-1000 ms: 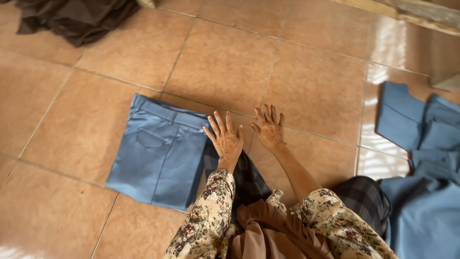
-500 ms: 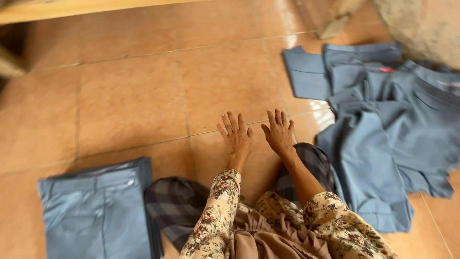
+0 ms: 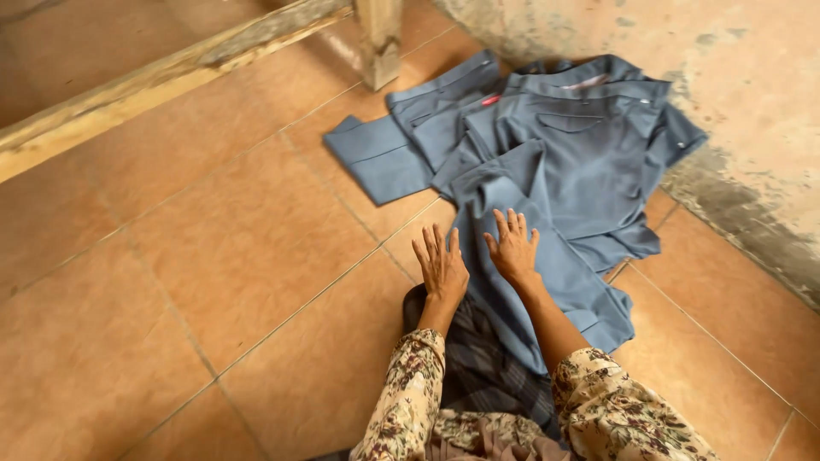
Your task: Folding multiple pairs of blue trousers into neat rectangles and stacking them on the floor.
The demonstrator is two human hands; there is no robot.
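Hands are flat with fingers spread wide, holding nothing. The right hand [image 3: 514, 248] rests on the blue-grey trousers [image 3: 559, 175]. The left hand [image 3: 442, 265] is just beside the trousers' edge, over the orange tile floor [image 3: 213, 273]. The trousers lie rumpled, stretching long from the person's lap up toward the wall [image 3: 735, 94]. So the right hand is nearer the trousers. A wooden post [image 3: 380, 38] stands beyond the trousers.
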